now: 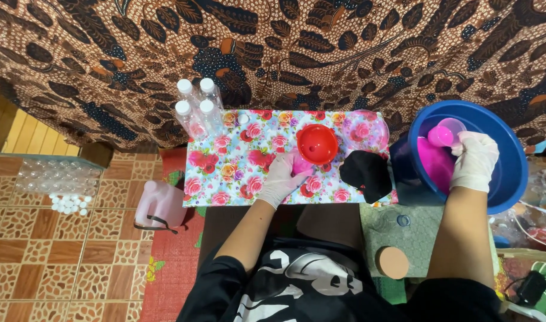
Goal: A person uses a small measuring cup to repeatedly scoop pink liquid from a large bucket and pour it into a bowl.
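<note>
bottles [197, 107] stand left of the funnel [317, 144] on the table [237, 173]; basin [499, 149] sits right, perhaps lower.

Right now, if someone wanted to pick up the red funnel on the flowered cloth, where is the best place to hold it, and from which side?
Probably by the wide round rim of the red funnel, from above on its far side. It stands mouth-up, and the gloved left hand crowds its near side, gripping something pink beneath it.

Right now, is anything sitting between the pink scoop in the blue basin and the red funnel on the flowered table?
Yes. A black cloth lies on the flowered table, between the blue plastic basin, where the gloved right hand holds the pink scoop, and the red funnel steadied by the gloved left hand.
</note>
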